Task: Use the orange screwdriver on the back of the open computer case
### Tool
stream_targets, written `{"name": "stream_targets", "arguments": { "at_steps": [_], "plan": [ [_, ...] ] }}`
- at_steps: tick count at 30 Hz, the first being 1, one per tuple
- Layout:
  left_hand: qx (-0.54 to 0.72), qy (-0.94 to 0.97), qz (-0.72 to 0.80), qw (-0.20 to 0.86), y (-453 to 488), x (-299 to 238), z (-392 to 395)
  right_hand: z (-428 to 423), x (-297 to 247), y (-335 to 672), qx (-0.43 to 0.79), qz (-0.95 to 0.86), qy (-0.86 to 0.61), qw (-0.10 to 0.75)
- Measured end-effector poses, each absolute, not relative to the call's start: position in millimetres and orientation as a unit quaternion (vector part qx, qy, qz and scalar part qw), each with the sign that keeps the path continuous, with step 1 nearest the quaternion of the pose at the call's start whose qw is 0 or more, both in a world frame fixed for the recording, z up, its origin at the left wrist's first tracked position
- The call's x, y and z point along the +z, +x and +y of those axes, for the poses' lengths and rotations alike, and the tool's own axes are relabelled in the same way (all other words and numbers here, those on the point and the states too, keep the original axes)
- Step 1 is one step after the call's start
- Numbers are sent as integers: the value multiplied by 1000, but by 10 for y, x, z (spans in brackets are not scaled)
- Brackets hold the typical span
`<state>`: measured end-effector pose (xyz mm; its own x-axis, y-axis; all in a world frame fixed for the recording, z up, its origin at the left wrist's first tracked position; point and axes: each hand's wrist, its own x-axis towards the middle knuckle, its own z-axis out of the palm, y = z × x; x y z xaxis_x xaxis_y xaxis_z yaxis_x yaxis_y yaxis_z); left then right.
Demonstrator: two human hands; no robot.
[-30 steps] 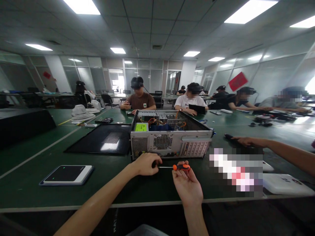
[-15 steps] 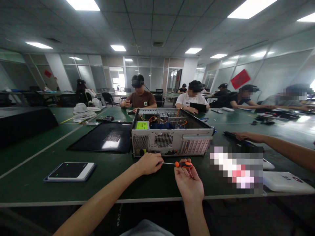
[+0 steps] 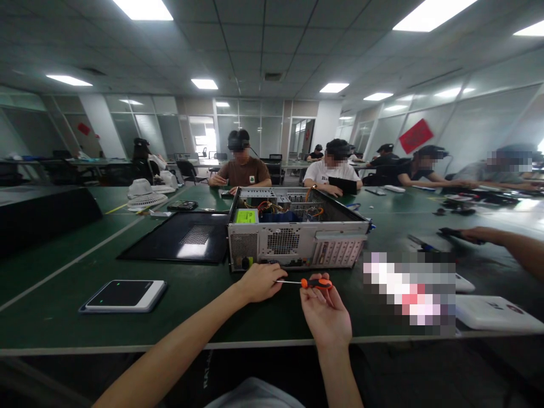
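An orange and black screwdriver (image 3: 318, 284) lies level across the fingers of my right hand (image 3: 326, 314), palm up and closed round the handle. Its thin metal shaft points left and ends at the fingers of my left hand (image 3: 262, 282). Those fingers are bent together at the tip; whatever they pinch there is hidden. Just behind both hands an open computer case (image 3: 295, 243) lies on its side, its back panel with vents and slot covers facing me. Inside show coloured cables and a power supply with a green label (image 3: 247, 216).
The case's black side panel (image 3: 178, 241) lies left of it on the green table (image 3: 187, 317). A white-edged tablet-like device (image 3: 123, 294) is nearer left, and a white flat device (image 3: 495, 313) on the right. A co-worker's hand (image 3: 478, 234) grips a dark tool at right.
My hands and the screwdriver stay almost in place. At right, the co-worker's hand has moved right with the dark tool, away from the items on the table.
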<state>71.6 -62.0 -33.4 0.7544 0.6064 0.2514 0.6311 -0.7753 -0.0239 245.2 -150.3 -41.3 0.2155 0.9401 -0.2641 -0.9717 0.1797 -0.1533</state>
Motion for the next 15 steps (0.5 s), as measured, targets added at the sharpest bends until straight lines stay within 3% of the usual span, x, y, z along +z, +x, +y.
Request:
{"name": "stream_targets", "arguments": {
  "at_steps": [15],
  "plan": [
    [-123, -930, -341, 57, 737, -349, -626, -1486, -510, 2518, 622, -3, -128, 772]
  ]
}}
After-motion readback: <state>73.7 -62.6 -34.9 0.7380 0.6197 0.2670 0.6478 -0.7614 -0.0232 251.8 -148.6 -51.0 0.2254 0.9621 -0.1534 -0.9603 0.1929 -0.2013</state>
